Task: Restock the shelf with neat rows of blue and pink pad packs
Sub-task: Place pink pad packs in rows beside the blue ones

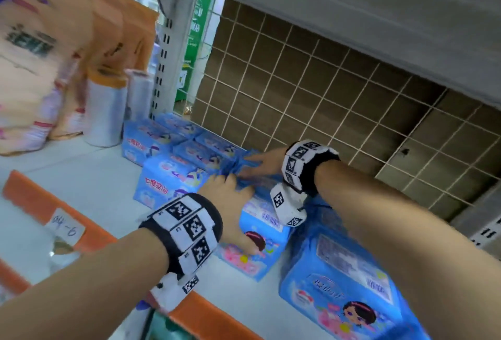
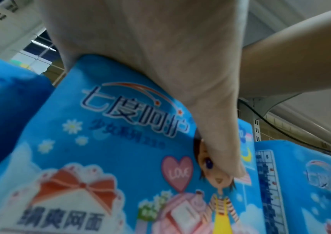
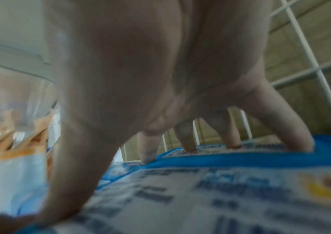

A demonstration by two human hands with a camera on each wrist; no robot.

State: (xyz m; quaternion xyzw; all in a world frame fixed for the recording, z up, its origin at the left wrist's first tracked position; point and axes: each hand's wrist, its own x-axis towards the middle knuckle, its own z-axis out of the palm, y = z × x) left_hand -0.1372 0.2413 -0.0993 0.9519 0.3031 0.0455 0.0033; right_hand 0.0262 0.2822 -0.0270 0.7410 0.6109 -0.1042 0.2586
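Presently, a blue pad pack (image 1: 257, 234) on the shelf (image 1: 89, 185) is gripped by the left hand (image 1: 230, 198), thumb down its front face. The right hand (image 1: 264, 162), fingers spread and straight, is pressed on the pack behind. The pack should be slid flush against the standing row (image 1: 173, 174), faces aligned.
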